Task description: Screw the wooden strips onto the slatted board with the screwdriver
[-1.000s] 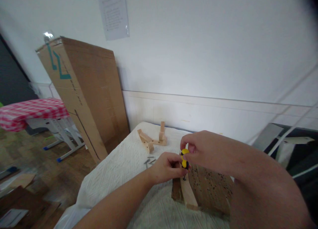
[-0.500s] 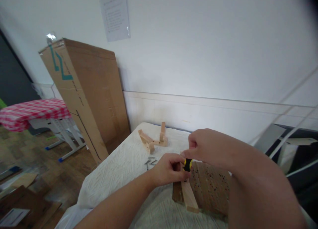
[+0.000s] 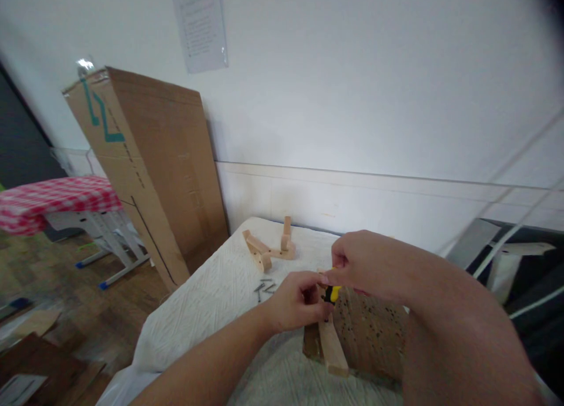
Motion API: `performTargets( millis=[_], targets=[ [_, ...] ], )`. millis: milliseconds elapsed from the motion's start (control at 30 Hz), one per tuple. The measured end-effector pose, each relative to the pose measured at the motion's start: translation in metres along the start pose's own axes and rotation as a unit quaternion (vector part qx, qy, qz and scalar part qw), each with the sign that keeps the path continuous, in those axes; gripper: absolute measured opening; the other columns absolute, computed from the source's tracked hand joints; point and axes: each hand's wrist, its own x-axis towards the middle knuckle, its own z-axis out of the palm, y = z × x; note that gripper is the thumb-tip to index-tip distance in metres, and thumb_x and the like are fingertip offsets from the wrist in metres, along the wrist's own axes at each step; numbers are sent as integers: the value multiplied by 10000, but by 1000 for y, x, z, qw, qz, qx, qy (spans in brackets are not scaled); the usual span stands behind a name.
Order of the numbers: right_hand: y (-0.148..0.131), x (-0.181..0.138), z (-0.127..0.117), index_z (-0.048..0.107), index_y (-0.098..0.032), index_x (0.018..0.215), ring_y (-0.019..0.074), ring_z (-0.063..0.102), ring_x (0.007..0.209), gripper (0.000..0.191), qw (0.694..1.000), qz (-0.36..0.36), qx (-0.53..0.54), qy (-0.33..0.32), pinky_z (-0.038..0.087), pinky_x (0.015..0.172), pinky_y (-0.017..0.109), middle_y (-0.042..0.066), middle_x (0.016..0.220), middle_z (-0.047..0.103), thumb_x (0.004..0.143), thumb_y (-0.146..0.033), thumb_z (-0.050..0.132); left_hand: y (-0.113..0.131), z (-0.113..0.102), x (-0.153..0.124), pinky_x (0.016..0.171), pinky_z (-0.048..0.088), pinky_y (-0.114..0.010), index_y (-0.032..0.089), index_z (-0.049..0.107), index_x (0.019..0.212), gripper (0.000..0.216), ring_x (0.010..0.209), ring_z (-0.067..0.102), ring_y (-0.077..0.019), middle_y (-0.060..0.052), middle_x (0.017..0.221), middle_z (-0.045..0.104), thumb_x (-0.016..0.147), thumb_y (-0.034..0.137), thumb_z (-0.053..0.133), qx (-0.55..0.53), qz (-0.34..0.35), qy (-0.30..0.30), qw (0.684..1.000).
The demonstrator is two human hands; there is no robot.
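My right hand (image 3: 365, 265) is closed round the yellow and black handle of a small screwdriver (image 3: 332, 293), held upright over a pale wooden strip (image 3: 331, 347). My left hand (image 3: 297, 300) is pinched at the base of the tool, against the strip's far end; what its fingertips grip is hidden. The strip lies on a brown speckled board (image 3: 374, 335) on a table covered with a white textured cloth (image 3: 211, 306).
A joined wooden piece (image 3: 268, 250) lies at the far end of the table, with a few dark screws (image 3: 264, 287) near it. A tall cardboard box (image 3: 150, 165) leans on the wall to the left. A red-checked table (image 3: 53, 197) stands further left.
My right hand has closed down over the screwdriver handle, hiding most of the yellow, and turned slightly. The left hand has stayed at the strip's end.
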Motion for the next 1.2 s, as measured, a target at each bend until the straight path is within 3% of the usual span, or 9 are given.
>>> performTargets(
  millis=[167,300,400,533,767,900,1033,1100,1200],
  targets=[
    [-3,5,-2,707,-139,718,126,504,476,355,1000,5,-11,-12,297,464,254,64,595,620,795,-442,539,-7,2,1,486,262,-195,125,626,971,378,526,309,-60,56,601,403,715,392,705,7,-17,14,1000],
    [-1,6,5,718,-188,870,142,569,574,271,1000,-6,24,17,328,495,243,52,729,672,729,-394,615,-4,1,2,499,280,-198,118,625,829,278,546,341,-63,35,634,439,738,375,680,11,-13,17,1000],
    [1,3,7,715,-206,812,133,560,560,216,999,-23,42,6,330,485,237,29,691,669,709,-370,618,2,-1,2,518,302,-201,114,633,807,282,567,381,-70,13,667,488,761,391,654,10,-11,-16,1000],
    [1,0,3,695,-171,700,144,543,527,301,1000,-10,16,1,307,448,246,56,633,652,731,-448,582,4,0,0,547,346,-202,119,631,889,301,593,419,-78,0,694,524,796,404,608,-25,-14,-65,997],
    [-7,5,-4,729,-132,751,193,590,556,424,999,43,-30,6,329,480,275,106,595,631,797,-479,491,-2,2,0,471,317,-190,130,569,874,432,500,397,-62,55,593,464,612,402,777,-9,-4,71,997],
    [-2,8,2,745,-151,847,234,651,680,358,996,75,-34,29,414,558,294,125,713,687,751,-452,578,0,2,1,484,306,-196,135,563,744,273,502,374,-61,53,567,448,689,357,713,32,1,80,996],
    [10,10,10,710,-226,1059,204,660,845,343,997,-2,33,73,460,727,285,83,944,721,730,-244,612,4,0,1,534,313,-205,142,596,762,151,553,391,-74,43,597,466,740,285,639,115,22,79,990],
    [11,10,11,738,-242,967,176,659,777,289,997,-27,55,47,454,699,263,55,896,728,734,-175,580,5,-1,1,550,320,-208,144,574,713,112,572,401,-80,36,605,470,752,246,598,136,37,67,988],
    [2,7,7,744,-198,798,165,632,641,177,999,7,23,34,409,576,254,69,764,715,736,-188,578,0,-1,0,537,330,-203,143,576,721,106,565,409,-82,29,612,476,749,244,587,122,53,60,989]
  ],
)
